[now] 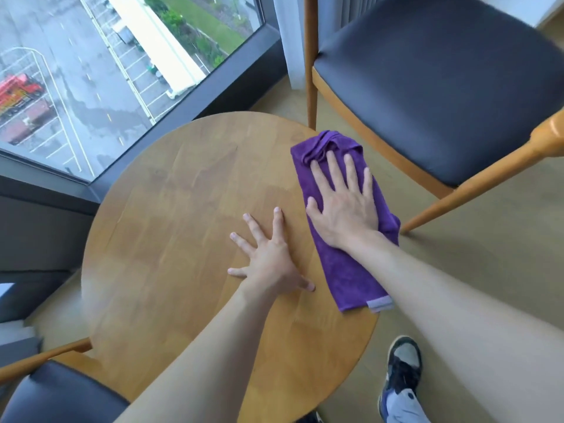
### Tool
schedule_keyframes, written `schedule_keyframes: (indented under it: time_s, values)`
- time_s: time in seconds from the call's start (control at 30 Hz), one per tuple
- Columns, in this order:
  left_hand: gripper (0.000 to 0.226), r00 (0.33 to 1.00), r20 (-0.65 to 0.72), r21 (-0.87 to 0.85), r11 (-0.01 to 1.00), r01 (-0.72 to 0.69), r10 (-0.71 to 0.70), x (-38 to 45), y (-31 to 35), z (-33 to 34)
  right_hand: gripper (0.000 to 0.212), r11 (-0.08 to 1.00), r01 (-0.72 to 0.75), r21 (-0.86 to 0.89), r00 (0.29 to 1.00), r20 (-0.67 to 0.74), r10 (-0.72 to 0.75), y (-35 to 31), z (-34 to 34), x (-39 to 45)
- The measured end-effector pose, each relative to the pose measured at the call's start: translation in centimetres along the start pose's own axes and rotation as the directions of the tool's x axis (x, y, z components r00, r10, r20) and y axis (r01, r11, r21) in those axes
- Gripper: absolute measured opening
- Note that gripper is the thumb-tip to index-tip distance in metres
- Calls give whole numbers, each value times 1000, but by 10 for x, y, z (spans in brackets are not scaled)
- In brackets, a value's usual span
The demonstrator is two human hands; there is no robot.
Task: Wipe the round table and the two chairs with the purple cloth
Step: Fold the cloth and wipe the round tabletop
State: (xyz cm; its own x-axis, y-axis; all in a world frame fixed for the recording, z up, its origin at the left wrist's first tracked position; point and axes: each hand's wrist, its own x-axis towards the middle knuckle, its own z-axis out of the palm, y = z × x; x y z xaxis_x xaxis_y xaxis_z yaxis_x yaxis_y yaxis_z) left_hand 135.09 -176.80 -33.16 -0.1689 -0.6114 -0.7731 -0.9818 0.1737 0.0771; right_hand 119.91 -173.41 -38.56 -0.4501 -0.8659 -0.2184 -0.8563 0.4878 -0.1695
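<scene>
Head view, largest first:
Round table (171, 227): fills frame centre.
Chair (442, 87): upper right; second chair (61, 395): lower left.
Purple cloth (348, 270): along table's right edge.
Right hand (345, 206): flat, fingers spread, pressing cloth.
Left hand (268, 261): splayed wide on bare wood.

A cloth (345, 227) lies along the right edge of a desk (183, 209), under the flat right hand (343, 209). The left hand (268, 261) rests flat on the desk just left of it. One chair (442, 87) stands behind and right of the desk, another chair (58, 395) at its near left. A window (106, 71) lies behind.
</scene>
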Motion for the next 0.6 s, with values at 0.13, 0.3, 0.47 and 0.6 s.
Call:
schedule_keyframes:
  time_s: [0.13,0.3,0.47,0.6]
  values:
    - [160,1000,9,15,1000,5,-5,2,0,-1,68,998,-5,69,999,-51,8,-20,17,-74]
    - [154,1000,23,-6,1000,5,-5,-1,1,-4,67,990,91,107,996,-37,-87,-20,47,-180]
    - [157,999,-3,34,999,-35,36,-7,-4,-4,69,987,146,73,989,-15,-145,4,34,-134]
    - [157,988,9,122,981,-152,152,-20,-28,0,71,996,83,24,997,-3,-83,-7,19,-70]
